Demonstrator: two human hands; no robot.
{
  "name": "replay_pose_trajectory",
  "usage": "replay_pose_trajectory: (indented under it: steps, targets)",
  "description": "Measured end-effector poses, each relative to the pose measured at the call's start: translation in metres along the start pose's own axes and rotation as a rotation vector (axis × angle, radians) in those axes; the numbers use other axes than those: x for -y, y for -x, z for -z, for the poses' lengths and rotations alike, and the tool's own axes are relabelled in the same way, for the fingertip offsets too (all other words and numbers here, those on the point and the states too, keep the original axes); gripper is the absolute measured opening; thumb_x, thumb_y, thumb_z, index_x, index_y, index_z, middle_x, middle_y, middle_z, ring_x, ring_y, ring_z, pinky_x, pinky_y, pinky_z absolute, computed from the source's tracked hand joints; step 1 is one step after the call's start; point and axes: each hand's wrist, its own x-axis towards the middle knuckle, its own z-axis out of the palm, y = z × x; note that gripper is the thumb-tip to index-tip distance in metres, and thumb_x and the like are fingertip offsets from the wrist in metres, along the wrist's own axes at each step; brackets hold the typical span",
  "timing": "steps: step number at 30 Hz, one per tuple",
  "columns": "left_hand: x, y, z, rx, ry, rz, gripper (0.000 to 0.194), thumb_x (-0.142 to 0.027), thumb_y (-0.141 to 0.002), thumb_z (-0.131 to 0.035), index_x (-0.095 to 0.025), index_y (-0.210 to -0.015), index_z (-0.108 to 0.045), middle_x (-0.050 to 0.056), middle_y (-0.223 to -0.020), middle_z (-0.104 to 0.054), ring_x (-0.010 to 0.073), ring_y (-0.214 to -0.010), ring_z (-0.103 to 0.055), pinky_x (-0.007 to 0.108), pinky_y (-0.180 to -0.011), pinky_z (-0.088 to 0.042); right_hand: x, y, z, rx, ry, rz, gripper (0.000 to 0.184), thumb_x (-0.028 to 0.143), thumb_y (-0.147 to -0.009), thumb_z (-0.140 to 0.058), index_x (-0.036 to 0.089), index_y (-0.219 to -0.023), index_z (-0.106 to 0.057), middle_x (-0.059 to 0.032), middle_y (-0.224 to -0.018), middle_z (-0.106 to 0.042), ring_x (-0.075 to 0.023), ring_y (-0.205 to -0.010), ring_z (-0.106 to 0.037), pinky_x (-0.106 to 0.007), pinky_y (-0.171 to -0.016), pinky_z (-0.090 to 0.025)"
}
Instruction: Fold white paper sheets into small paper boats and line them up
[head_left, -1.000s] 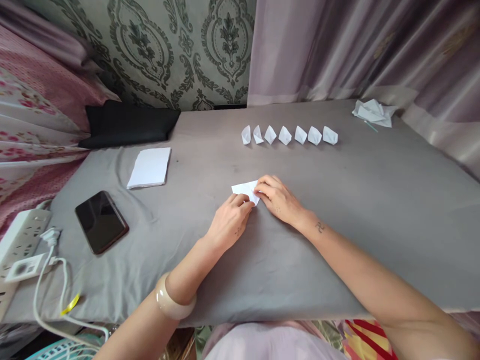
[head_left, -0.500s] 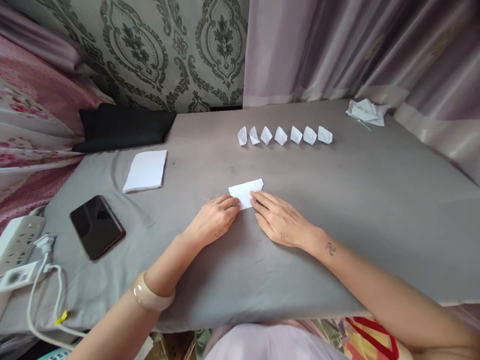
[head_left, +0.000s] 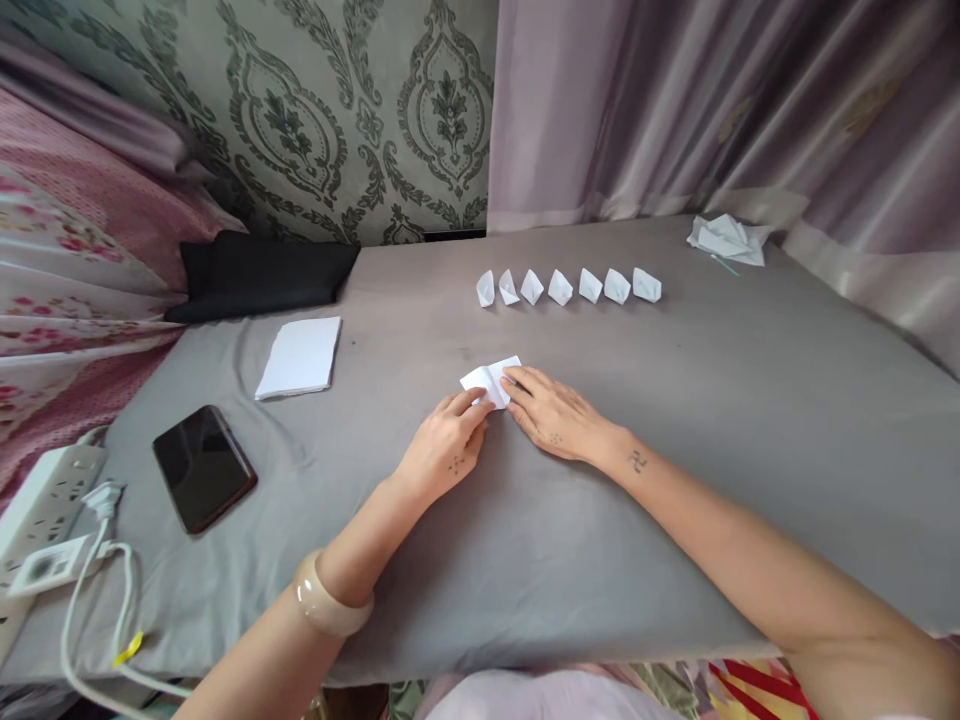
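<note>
A small folded white paper (head_left: 504,372) lies on the grey cloth in front of me, with a crease or raised fold across its middle. My left hand (head_left: 448,440) pinches its near left part between thumb and fingers. On the right side, my right hand (head_left: 559,412) holds the paper down with its fingertips, thumb tucked close to the near edge. Both hands partly cover the paper. Beyond them stands a row of several small folded white paper pieces (head_left: 560,287), pointed like little cups or boats.
A stack of white paper (head_left: 300,357) lies to the left, with a dark phone (head_left: 204,468) nearer me. A power strip (head_left: 56,495) with white cables sits at the left edge. Black folded cloth (head_left: 262,272) lies at the back left, crumpled white paper (head_left: 727,238) at the back right.
The paper lay flatter half a second ago and now shows a fold across its middle. My left hand has moved right and over its near edge. The whole view has shifted slightly.
</note>
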Motion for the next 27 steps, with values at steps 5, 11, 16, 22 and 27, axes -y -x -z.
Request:
replay_pose_trajectory:
  steps: [5, 11, 16, 22, 27]
  targets:
    - [0.013, -0.006, 0.006, -0.009, -0.129, -0.101, 0.035, -0.01, -0.088, -0.042, -0.018, -0.118, -0.058, 0.01, -0.124, -0.059, 0.0267, -0.112, -0.051, 0.042, -0.093, -0.046, -0.007, -0.001, 0.006, -0.01, -0.052, 0.004, 0.036, 0.023, -0.096, -0.035, 0.015, -0.124, -0.055, -0.013, -0.123, -0.056, -0.0243, -0.115, -0.051, -0.042, -0.092, -0.05]
    - [0.034, -0.022, 0.006, 0.043, -0.242, -0.318, 0.033, -0.014, -0.095, -0.035, -0.018, -0.117, -0.059, 0.009, -0.128, -0.059, 0.0263, -0.121, -0.047, 0.04, -0.094, -0.041, -0.005, 0.007, 0.0, -0.075, -0.111, -0.041, 0.037, 0.02, -0.095, -0.035, 0.013, -0.125, -0.056, -0.0119, -0.132, -0.055, -0.0223, -0.126, -0.045, -0.041, -0.106, -0.041]
    - [0.022, -0.03, -0.001, 0.079, -0.25, -0.398, 0.03, -0.02, -0.097, -0.035, -0.016, -0.107, -0.063, 0.008, -0.11, -0.066, 0.021, -0.109, -0.056, 0.034, -0.09, -0.043, -0.007, 0.009, -0.001, -0.106, -0.134, -0.03, 0.035, 0.018, -0.094, -0.037, 0.013, -0.123, -0.058, -0.0123, -0.129, -0.057, -0.0229, -0.122, -0.049, -0.042, -0.103, -0.044]
    - [-0.009, -0.025, -0.012, 0.056, -0.231, -0.259, 0.027, -0.021, -0.097, -0.037, -0.018, -0.103, -0.063, 0.007, -0.102, -0.066, 0.0194, -0.093, -0.059, 0.032, -0.078, -0.047, -0.013, 0.017, 0.003, -0.125, -0.153, 0.062, 0.031, 0.013, -0.091, -0.041, 0.015, -0.112, -0.064, -0.01, -0.116, -0.065, -0.0234, -0.111, -0.057, -0.041, -0.094, -0.05]
    - [-0.018, -0.022, -0.011, 0.07, -0.094, -0.068, 0.025, -0.025, -0.096, -0.041, -0.019, -0.095, -0.065, 0.005, -0.1, -0.067, 0.0187, -0.092, -0.058, 0.03, -0.078, -0.048, -0.018, 0.025, 0.004, -0.11, -0.163, 0.106, 0.033, 0.007, -0.086, -0.044, 0.015, -0.109, -0.067, -0.0095, -0.118, -0.066, -0.023, -0.114, -0.057, -0.04, -0.097, -0.049]
